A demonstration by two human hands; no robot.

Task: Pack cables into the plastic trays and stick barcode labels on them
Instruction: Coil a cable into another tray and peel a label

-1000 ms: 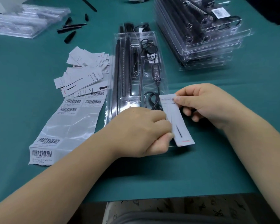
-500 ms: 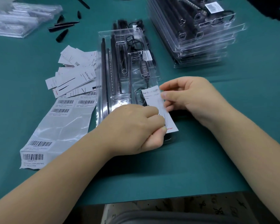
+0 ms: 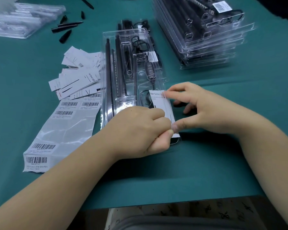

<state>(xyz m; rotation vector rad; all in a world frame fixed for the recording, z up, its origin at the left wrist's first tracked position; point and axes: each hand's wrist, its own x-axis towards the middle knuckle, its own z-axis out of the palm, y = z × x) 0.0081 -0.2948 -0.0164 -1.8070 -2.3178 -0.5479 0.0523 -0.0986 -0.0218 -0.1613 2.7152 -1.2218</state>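
Card's (image 3: 162,107) lower edge behind left hand (image 3: 140,128)

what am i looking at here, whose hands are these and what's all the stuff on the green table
This is one picture from a camera worn on a person's head, looking down at their two bare hands; no machine is involved. The left hand and right hand together pinch a white paper card over the near end of a clear plastic tray packed with black cables. On the green table, a sheet of barcode labels and loose white cards lie to the left; a stack of filled trays sits at the far right.
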